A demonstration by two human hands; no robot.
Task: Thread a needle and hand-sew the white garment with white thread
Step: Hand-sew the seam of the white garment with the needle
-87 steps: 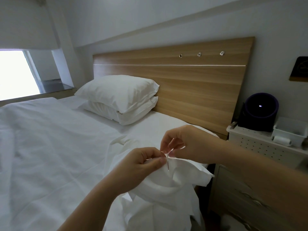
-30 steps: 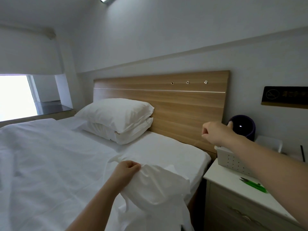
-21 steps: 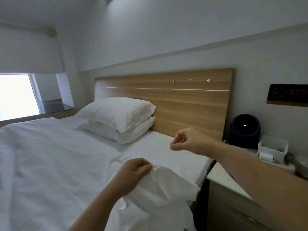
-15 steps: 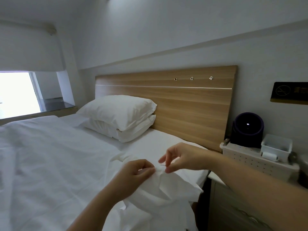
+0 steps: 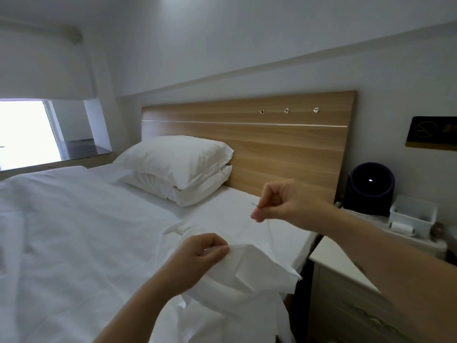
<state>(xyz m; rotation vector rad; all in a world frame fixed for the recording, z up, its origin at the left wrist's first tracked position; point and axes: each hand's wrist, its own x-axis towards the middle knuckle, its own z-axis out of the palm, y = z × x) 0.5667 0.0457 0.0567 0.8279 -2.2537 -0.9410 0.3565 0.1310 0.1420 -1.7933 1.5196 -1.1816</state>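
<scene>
bedding [image 5: 74,231], white and rumpled, was spread across the left of the view. low at the centre, a raised fold of the white garment [image 5: 247,280] was pinched between the thumb and curled fingers of the left hand [image 5: 205,251], and the rest of the cloth was draped over the bed's near edge. up and to the right, well apart from that fold, the needle [image 5: 254,205] was gripped in the curled fingers of the right hand [image 5: 284,201]. its long axis lay almost level, with the free end pointed left. a faint white thread [image 5: 270,230] was seen running down from that hand toward the fold. the next stitch was judged to call for the right hand to be brought down and leftward to the fold. a white spool [image 5: 401,229] was seen at far right.
</scene>
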